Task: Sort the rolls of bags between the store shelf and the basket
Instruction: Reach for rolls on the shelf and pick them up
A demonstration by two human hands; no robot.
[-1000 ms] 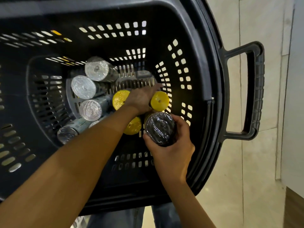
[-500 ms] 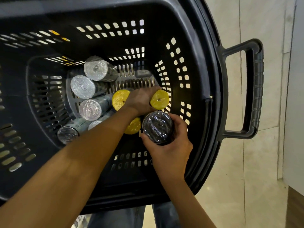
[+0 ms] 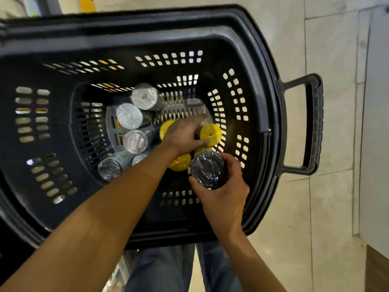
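A black plastic basket holds several silver rolls of bags on its left side and three yellow rolls in the middle. My left hand reaches down among the yellow rolls. Its fingers and thumb curl round the right-hand yellow roll, just behind its end. My right hand grips a black roll upright near the basket's near-right wall, just beside the yellow rolls. A third yellow roll lies partly under my left wrist.
The basket's side handle sticks out to the right over a pale tiled floor. A white and wood-edged fixture runs along the far right. My legs in jeans show below the basket.
The view has shifted so the basket sits lower in frame. My left fingers have stretched further forward over the yellow roll. The right hand still holds the black roll in the same spot.
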